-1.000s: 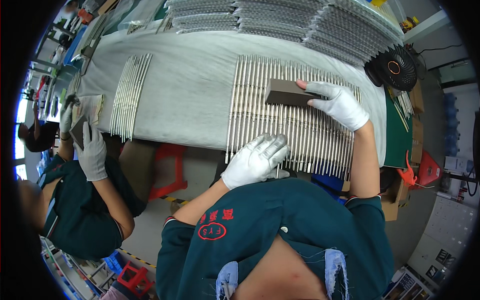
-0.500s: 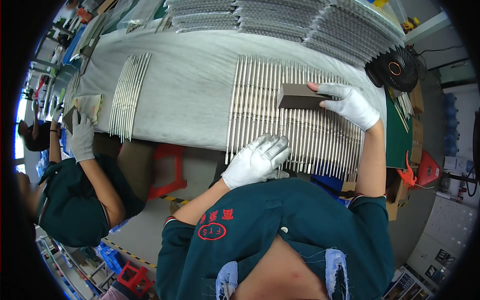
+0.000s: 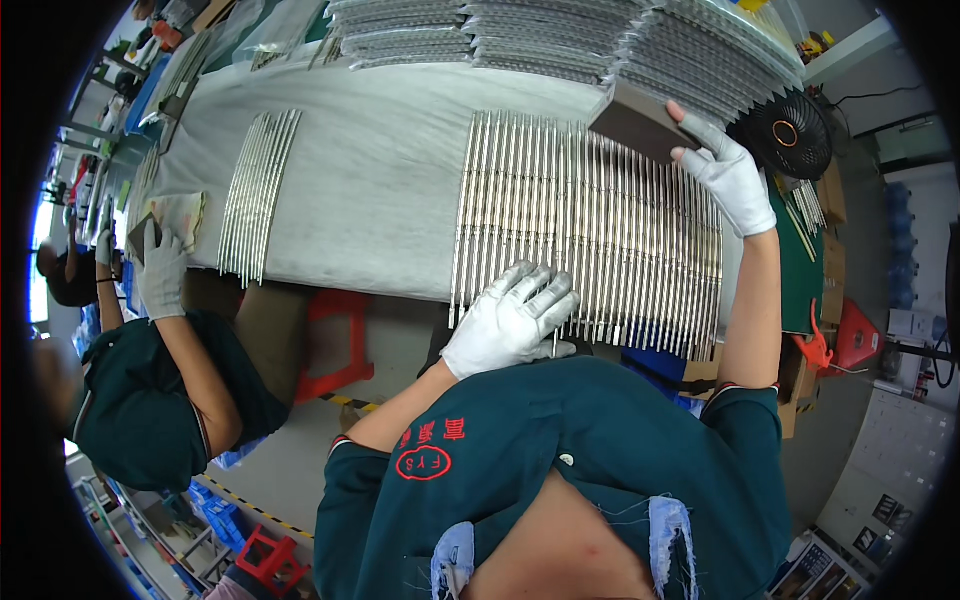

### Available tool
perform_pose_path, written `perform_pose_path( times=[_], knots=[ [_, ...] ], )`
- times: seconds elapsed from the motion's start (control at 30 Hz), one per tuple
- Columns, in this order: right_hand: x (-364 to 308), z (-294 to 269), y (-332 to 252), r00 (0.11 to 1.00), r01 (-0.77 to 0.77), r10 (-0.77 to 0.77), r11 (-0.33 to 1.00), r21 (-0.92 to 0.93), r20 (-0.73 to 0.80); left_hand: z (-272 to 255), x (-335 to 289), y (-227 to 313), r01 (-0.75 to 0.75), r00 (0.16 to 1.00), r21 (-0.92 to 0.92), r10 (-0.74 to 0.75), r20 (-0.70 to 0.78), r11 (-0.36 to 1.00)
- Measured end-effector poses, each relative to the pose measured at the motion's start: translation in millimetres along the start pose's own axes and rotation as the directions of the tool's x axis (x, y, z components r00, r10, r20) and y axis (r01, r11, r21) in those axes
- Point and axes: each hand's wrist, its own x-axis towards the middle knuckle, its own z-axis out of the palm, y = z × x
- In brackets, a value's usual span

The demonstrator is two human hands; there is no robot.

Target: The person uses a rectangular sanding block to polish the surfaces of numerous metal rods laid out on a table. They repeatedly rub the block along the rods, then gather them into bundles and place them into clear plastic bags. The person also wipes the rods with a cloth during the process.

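A row of slim, shiny metal rods point(image 3: 510, 200) lies side by side on the grey cloth in front of me. My left hand point(image 3: 515, 318), in a white glove, rests with its fingers stretched out over the near ends of several rods. In my right hand point(image 3: 725, 172), gloved with thumb and a fingertip bare, is a dark brown sanding block point(image 3: 640, 122). Thumb and fingers grip it by its right end. The block is tilted over the far ends of the rods, and I cannot tell whether it touches them.
Plastic-wrapped stacks of rods point(image 3: 550, 35) line the table's far side. A black fan point(image 3: 787, 135) stands at the far right. A smaller group of rods point(image 3: 258, 195) lies to the left, near a co-worker's gloved hand point(image 3: 162, 270) holding a similar block.
My right hand has moved away from me and slightly right with the sanding block, which has turned from lying across the middle of the rods. My left hand has barely moved.
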Motion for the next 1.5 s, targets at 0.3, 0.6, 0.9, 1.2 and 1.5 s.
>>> perform_pose_path(
  times=[0.3, 0.6, 0.9, 1.2, 1.5],
  knots=[
    [46, 7, 56, 0.934, 0.186, -0.358, 0.501, -0.845, -0.007, -13, 1, 7, 0.011, 0.962, 0.159, -0.054, 0.267, 0.987],
    [34, 8, 45, 0.863, 0.180, -0.494, 0.504, -0.845, -0.111, -3, 2, 9, 0.126, 0.981, 0.132, -0.144, 0.131, 0.983],
    [-32, 36, 1, 0.865, 0.398, -0.501, 0.661, -0.636, 0.022, -3, 0, 7, 0.082, 0.991, 0.092, -0.091, 0.099, 0.992],
    [-80, 110, -18, 0.830, 0.488, -0.160, 0.672, -0.557, 0.534, -40, 8, -24, 0.310, 0.940, 0.263, -0.335, 0.055, 0.913],
    [-77, 132, -22, 0.830, 0.479, -0.142, 0.677, -0.558, 0.540, -41, -2, -30, 0.268, 0.947, 0.221, -0.299, 0.118, 0.938]
  ],
)
